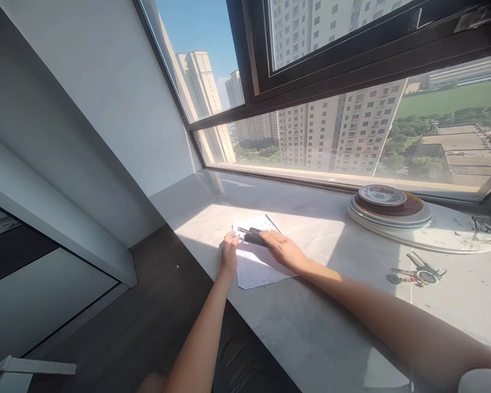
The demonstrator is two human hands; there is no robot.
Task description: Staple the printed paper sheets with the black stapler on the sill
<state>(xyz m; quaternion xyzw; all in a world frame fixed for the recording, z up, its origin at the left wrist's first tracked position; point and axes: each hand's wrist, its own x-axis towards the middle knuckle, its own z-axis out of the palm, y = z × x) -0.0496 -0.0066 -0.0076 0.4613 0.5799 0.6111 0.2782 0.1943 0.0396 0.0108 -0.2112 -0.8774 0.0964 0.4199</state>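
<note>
Sheets of white paper (257,267) with handwritten lines lie on the marble-look window sill. Over their upper part is a dark, elongated object (254,237), perhaps a stapler or pen case; its exact kind is unclear. My right hand (284,250) has its fingers closed round the right end of it. At the paper's left edge, my left hand (229,252) has its fingers pressed together near the dark object's left end; what they hold, if anything, is too small to name. A thin stick-like item (272,222) rests at the paper's upper right.
Stacked plates (382,195) stand on a white oval board (462,232) at the right, by the window. Keys on a ring (427,276) lie in front of them. A small white piece (219,227) is left of the paper. A white rounded object (481,381) is at the bottom right.
</note>
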